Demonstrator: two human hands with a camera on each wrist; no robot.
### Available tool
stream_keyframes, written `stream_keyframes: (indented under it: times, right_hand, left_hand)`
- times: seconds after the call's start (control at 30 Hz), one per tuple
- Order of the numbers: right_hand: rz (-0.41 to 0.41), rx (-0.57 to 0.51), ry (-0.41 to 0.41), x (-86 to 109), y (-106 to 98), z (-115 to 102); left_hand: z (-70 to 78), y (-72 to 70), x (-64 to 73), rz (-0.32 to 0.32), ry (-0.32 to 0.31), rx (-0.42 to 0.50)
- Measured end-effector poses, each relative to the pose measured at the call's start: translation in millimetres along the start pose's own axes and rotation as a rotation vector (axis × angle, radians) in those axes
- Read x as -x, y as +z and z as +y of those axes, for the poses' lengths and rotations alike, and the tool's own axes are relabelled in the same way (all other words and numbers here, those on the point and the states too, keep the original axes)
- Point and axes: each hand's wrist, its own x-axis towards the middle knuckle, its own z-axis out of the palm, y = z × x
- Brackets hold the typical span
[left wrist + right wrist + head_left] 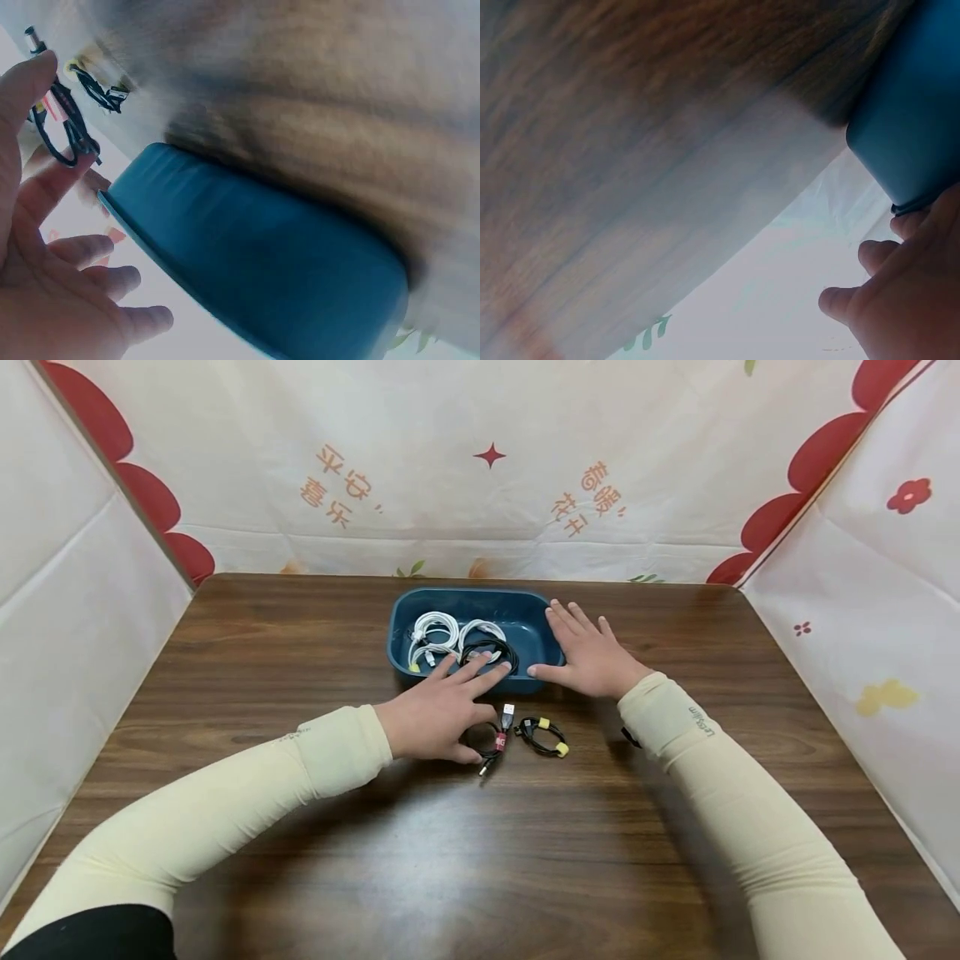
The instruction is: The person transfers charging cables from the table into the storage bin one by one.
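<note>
My left hand (pixel 442 714) pinches a short coiled black USB cable (pixel 79 139) with a red tag between thumb and index finger, just in front of the blue bin (pixel 480 597). The other fingers spread over the bin's near rim. A second coiled black cable (pixel 542 737) with yellow ties lies on the table to the right. My right hand (pixel 592 656) rests on the bin's right end, its fingers straight and spread, thumb by the near corner. Inside the bin, to the left, lie coiled white cables (pixel 436 628) and a coiled black cable (pixel 512 653), partly covered by left fingers.
The brown wooden table (pixel 300 868) spreads around the bin. A pale printed cloth wall (pixel 450 510) stands behind, with similar cloth panels at the left and right sides.
</note>
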Motion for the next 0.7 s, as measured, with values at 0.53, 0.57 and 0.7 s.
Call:
stream_keyframes:
  times: [0.53, 0.57, 0.7]
  right_hand:
    - [-0.003, 0.004, 0.015, -0.6, -1, -1]
    - [-0.002, 0.004, 0.016, -0.6, -1, -1]
    - [-0.002, -0.008, 0.013, -0.1, 1, 0]
  left_hand:
    - [-28.4, -37.8, -26.0, 0.039, -0.021, -0.027]
    - [-31.2, -38.1, -28.7, 0.037, -0.027, -0.020]
    - [-41.1, -39.8, -38.9, 0.030, -0.052, -0.002]
